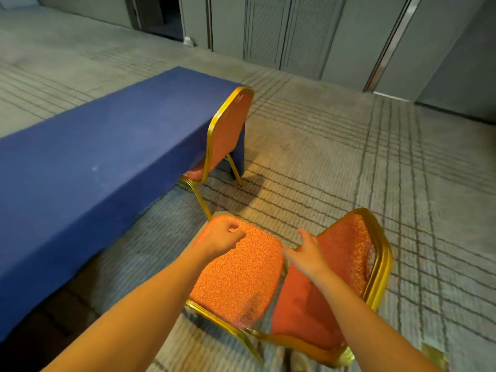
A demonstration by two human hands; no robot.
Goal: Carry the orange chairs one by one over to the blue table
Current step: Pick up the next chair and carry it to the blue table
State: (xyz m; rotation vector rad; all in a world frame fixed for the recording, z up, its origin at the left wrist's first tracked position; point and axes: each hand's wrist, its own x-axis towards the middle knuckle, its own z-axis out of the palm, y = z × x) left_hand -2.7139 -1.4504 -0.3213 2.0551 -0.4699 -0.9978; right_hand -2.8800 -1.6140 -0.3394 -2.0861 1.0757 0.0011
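carpet (pixel 335 146) open beside blue table (pixel 80 162)

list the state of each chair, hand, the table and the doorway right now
near orange chair: upright on the carpet, apart from the table, seat bare
far orange chair: upright, seat tucked under the table edge
blue table: cloth-covered, top bare
left hand: curled loosely over the near seat's front
right hand: open, at the near chair's backrest
doorway: open, dark inside

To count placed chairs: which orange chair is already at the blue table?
The far orange chair, seat tucked under the blue table; the near chair stands apart.
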